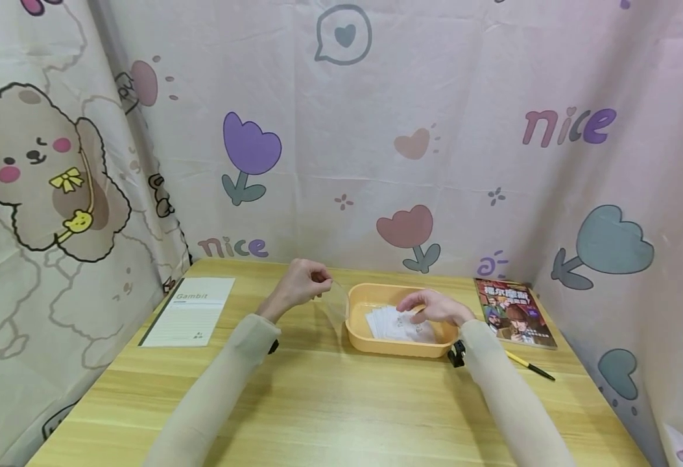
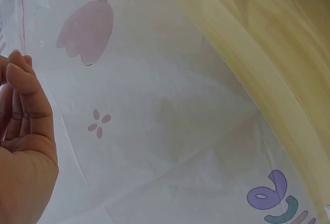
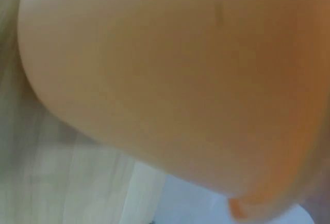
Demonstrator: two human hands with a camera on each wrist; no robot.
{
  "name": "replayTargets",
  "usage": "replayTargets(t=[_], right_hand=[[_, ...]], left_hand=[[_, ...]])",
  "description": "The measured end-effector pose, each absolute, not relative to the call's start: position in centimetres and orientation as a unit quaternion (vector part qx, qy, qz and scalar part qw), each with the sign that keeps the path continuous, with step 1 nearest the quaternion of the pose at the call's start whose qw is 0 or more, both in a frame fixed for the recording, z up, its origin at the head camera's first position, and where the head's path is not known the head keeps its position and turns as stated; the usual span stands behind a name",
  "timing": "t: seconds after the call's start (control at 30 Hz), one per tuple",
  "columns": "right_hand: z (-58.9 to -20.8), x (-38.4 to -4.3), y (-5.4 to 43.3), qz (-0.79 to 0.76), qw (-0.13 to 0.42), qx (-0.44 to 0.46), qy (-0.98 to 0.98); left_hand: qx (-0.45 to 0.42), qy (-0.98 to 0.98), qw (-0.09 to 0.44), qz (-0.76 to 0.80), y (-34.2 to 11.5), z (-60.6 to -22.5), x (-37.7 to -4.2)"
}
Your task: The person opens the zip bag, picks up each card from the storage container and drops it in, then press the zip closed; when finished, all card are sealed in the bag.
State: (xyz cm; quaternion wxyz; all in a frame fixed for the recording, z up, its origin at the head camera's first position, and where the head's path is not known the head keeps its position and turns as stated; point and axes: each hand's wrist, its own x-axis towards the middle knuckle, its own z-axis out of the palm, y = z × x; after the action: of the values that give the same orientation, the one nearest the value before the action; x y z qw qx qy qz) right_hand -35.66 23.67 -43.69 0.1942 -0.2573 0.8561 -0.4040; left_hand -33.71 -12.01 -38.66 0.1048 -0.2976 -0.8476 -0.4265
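My left hand (image 1: pixel 303 283) pinches the upper edge of a clear zip bag (image 1: pixel 335 303), which hangs beside the left end of a yellow-orange plastic basket (image 1: pixel 396 350). In the left wrist view the see-through bag (image 2: pixel 154 146) fills much of the picture, a red line near its top, with the left hand (image 2: pixel 28 131) at the edge. Above the basket, my right hand (image 1: pixel 437 307) reaches over a fanned pile of small white packets or papers (image 1: pixel 394 326), fingers apart. The right wrist view is blurred and mostly shows the basket wall (image 3: pixel 154 79).
On the left of the wooden table (image 1: pixel 329 408) lies a white notebook (image 1: pixel 189 311). A colourful comic-style booklet (image 1: pixel 516 312) is at the right, with a yellow and black pen (image 1: pixel 530 366) in front of it. A printed curtain (image 1: pixel 329 130) hangs behind.
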Motion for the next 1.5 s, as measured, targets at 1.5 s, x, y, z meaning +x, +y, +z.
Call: replayTargets(t=[1.5], right_hand=[[-45.9, -36.0, 23.0, -0.249, 0.151, -0.242, 0.926]], left_hand=[[-0.308, -0.837, 0.117, -0.437, -11.5, -38.9, -33.0]])
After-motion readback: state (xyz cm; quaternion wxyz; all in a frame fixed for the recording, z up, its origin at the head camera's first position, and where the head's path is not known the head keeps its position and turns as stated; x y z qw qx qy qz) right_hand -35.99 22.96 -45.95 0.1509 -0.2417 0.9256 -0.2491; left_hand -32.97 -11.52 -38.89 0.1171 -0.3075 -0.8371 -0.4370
